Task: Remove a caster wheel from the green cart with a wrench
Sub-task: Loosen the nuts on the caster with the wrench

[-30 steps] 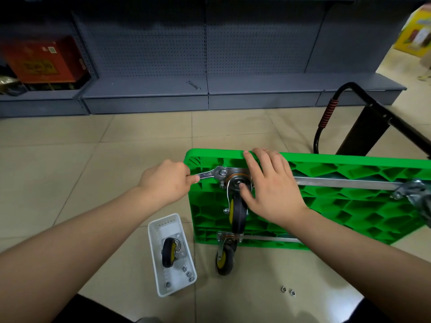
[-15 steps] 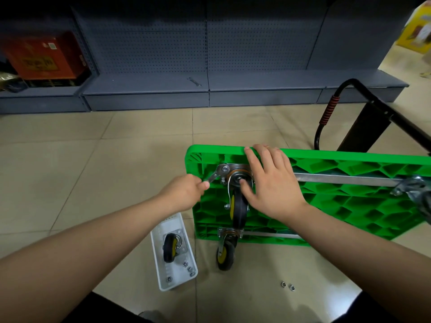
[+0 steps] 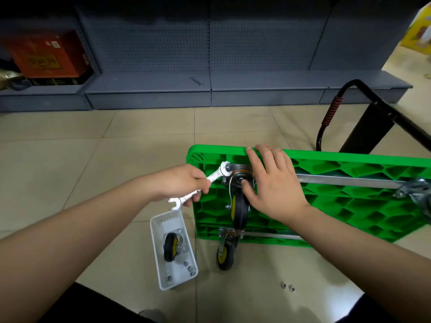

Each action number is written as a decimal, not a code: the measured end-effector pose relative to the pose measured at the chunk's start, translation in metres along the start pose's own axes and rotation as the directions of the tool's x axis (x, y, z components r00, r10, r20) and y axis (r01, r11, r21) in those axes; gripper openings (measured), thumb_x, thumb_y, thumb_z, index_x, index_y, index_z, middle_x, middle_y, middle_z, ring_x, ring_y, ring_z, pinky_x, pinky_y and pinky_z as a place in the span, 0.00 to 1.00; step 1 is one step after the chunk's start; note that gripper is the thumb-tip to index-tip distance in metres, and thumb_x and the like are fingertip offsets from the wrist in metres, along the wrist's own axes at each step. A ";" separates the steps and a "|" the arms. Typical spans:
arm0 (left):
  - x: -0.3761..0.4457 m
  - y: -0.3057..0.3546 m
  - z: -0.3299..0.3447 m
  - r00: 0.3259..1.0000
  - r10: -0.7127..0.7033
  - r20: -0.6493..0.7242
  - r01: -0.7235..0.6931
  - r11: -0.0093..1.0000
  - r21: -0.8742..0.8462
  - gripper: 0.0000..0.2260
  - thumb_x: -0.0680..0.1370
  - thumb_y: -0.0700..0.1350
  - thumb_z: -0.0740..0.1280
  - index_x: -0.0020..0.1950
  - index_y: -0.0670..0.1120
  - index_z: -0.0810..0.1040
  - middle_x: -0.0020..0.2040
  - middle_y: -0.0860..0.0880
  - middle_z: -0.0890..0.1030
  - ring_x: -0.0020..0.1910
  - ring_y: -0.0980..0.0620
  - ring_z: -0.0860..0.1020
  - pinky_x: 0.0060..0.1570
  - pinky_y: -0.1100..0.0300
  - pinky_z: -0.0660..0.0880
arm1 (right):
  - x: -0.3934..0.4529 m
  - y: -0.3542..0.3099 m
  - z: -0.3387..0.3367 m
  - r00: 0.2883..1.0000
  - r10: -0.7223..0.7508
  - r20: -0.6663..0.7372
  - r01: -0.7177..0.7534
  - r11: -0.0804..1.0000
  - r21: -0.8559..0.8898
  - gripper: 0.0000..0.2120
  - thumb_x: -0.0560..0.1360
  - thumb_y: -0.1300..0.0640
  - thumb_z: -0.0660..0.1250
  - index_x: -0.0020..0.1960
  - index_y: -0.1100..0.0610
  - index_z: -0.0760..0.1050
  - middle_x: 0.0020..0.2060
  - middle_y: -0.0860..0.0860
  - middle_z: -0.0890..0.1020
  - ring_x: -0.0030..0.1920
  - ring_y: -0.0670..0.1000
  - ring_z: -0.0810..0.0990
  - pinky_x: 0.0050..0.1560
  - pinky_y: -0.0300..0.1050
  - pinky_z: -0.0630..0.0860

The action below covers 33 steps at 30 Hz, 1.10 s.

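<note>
Head view: the green cart (image 3: 349,206) lies upturned on the floor at 3 o'clock. The left hand (image 3: 184,183) grips the wrench (image 3: 205,183), fingers curled round its shaft – its upper end sits on a bolt by the caster wheel (image 3: 240,210). The right hand (image 3: 272,183) (fingers straight) presses the wheel's mount. A white tray (image 3: 156,241) at 6 o'clock holds another wheel.

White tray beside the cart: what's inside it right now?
The white tray holds one removed caster wheel, black with a yellow hub and metal plate, and about four loose nuts near its close end. Anything beneath the caster is hidden.
</note>
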State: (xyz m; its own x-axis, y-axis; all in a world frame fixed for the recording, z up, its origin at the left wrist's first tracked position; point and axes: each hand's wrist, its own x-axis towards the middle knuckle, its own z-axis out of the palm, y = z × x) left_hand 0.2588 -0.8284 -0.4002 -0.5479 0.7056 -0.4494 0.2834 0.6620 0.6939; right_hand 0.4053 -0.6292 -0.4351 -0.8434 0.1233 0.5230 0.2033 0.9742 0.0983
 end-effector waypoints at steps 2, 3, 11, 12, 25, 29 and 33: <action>0.000 0.000 -0.011 0.993 0.043 -0.113 -0.025 0.988 0.155 0.12 0.83 0.49 0.63 0.44 0.46 0.80 0.34 0.49 0.79 0.28 0.50 0.75 0.29 0.63 0.72 | 0.000 0.000 0.000 1.000 0.001 0.006 -0.001 1.000 -0.001 0.32 0.76 0.45 0.63 0.74 0.62 0.69 0.68 0.61 0.73 0.67 0.64 0.70 0.72 0.59 0.64; 0.000 0.000 -0.017 0.984 0.079 -0.163 -0.033 0.964 0.264 0.13 0.82 0.50 0.64 0.42 0.46 0.80 0.34 0.49 0.80 0.28 0.50 0.76 0.30 0.61 0.73 | 0.000 0.000 -0.001 1.000 -0.001 0.007 0.001 1.000 -0.001 0.32 0.76 0.45 0.63 0.74 0.62 0.69 0.68 0.61 0.73 0.67 0.64 0.70 0.72 0.59 0.64; -0.002 -0.001 -0.017 0.933 0.182 -0.309 0.082 0.731 0.677 0.18 0.83 0.57 0.59 0.35 0.52 0.70 0.35 0.51 0.74 0.41 0.44 0.76 0.39 0.55 0.72 | 0.000 0.000 -0.001 1.000 -0.002 0.011 0.002 1.000 0.000 0.32 0.76 0.45 0.62 0.74 0.62 0.68 0.68 0.61 0.73 0.67 0.64 0.70 0.72 0.59 0.64; 0.000 -0.003 -0.015 0.934 0.182 -0.308 0.079 0.734 0.674 0.17 0.83 0.57 0.59 0.36 0.53 0.70 0.35 0.51 0.73 0.42 0.43 0.77 0.40 0.55 0.72 | 0.000 0.000 -0.001 1.000 -0.001 0.010 0.001 1.000 0.002 0.32 0.76 0.45 0.63 0.74 0.62 0.68 0.68 0.61 0.73 0.67 0.64 0.70 0.72 0.59 0.64; 0.016 -0.021 0.014 0.929 0.150 -0.339 0.056 0.847 0.528 0.18 0.85 0.54 0.57 0.37 0.50 0.68 0.38 0.47 0.76 0.40 0.43 0.78 0.41 0.52 0.75 | 0.000 0.000 -0.001 1.000 0.002 0.006 -0.002 1.000 0.006 0.32 0.76 0.45 0.63 0.74 0.62 0.69 0.68 0.61 0.73 0.67 0.63 0.70 0.72 0.59 0.64; 0.023 -0.028 0.044 0.963 0.056 -0.265 -0.017 0.989 0.146 0.15 0.85 0.49 0.59 0.42 0.45 0.75 0.42 0.44 0.84 0.39 0.47 0.83 0.39 0.59 0.78 | 0.000 0.000 -0.001 1.000 0.005 0.008 -0.005 1.000 -0.004 0.32 0.76 0.44 0.63 0.74 0.62 0.68 0.68 0.60 0.72 0.67 0.63 0.70 0.72 0.59 0.64; 0.017 -0.014 0.069 0.992 -0.038 -0.122 0.008 0.972 -0.236 0.14 0.86 0.47 0.56 0.48 0.42 0.76 0.40 0.44 0.83 0.35 0.50 0.82 0.33 0.63 0.73 | 0.000 0.000 0.000 1.000 0.001 -0.002 -0.001 1.000 -0.003 0.32 0.75 0.45 0.63 0.74 0.62 0.68 0.68 0.61 0.73 0.67 0.63 0.70 0.72 0.59 0.63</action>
State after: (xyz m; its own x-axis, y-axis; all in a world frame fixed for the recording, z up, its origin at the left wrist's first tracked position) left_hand 0.3000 -0.8083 -0.4564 -0.6498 0.6442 -0.4035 0.0850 0.5891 0.8036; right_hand 0.4052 -0.6289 -0.4344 -0.8421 0.1240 0.5249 0.2058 0.9735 0.1002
